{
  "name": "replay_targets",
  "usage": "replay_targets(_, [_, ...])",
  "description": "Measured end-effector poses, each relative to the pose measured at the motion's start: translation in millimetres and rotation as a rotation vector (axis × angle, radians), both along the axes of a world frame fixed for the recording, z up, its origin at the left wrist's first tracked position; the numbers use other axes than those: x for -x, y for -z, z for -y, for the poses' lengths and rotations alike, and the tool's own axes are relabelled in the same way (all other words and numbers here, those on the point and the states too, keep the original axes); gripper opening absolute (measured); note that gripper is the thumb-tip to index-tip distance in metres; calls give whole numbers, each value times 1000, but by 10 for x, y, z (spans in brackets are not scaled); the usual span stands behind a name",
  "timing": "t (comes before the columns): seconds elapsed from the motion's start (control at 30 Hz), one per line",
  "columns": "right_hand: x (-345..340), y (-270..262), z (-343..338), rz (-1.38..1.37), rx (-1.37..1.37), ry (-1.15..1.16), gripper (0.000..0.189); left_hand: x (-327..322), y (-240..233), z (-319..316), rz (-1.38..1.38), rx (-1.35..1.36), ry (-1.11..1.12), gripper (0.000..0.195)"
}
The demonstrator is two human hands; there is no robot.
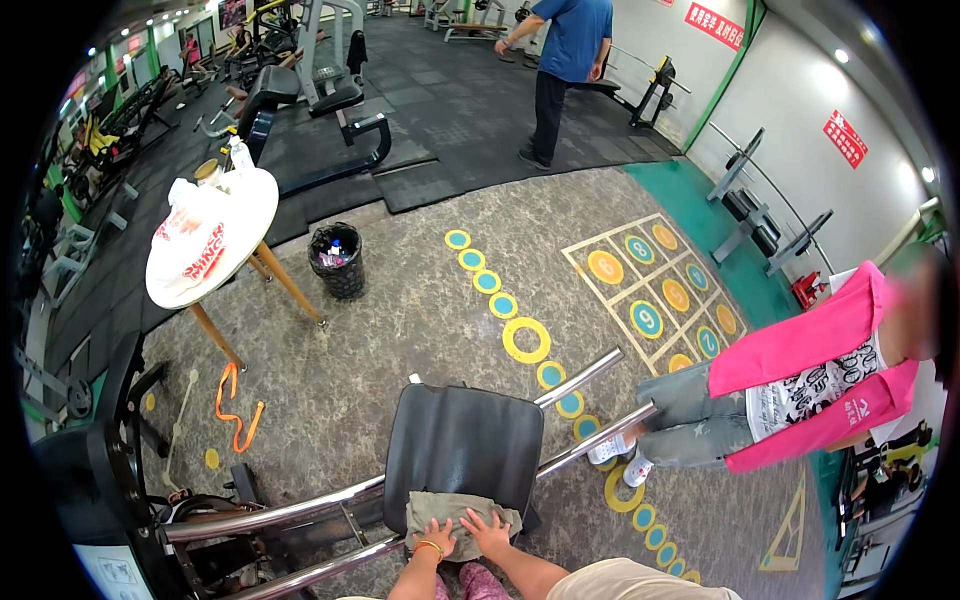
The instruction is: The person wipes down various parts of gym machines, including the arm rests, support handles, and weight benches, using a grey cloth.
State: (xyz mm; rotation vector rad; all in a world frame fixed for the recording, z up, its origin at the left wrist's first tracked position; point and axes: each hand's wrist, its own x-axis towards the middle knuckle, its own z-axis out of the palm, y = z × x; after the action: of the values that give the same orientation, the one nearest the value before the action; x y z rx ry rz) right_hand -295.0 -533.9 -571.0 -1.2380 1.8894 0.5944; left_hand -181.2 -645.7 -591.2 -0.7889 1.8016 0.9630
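Both of my hands press down on a folded grey-green cloth (pixel 463 511), which lies over the near edge of a black padded seat (pixel 465 442). My left hand (pixel 436 537), with yellow and orange bands at its wrist, rests on the cloth's left half. On the right half is my right hand (pixel 487 529), its fingers spread. The two hands are a little apart. The seat sits across two chrome rails (pixel 277 517) of an exercise machine, whose black frame stands at the lower left.
A person in a pink vest (pixel 802 367) stands close at the right, feet by the rail ends. Another person in blue (pixel 574 45) is farther back. At the left are a round white table (pixel 262 217) with a bag, a black bin (pixel 337 277) and an orange strap (pixel 238 427) on the floor.
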Motion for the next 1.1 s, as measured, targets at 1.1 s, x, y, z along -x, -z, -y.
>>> replay_targets(1.1, [-69,223,-212,-4,134,31,82,-88,177,-218,-117,131,-21,65])
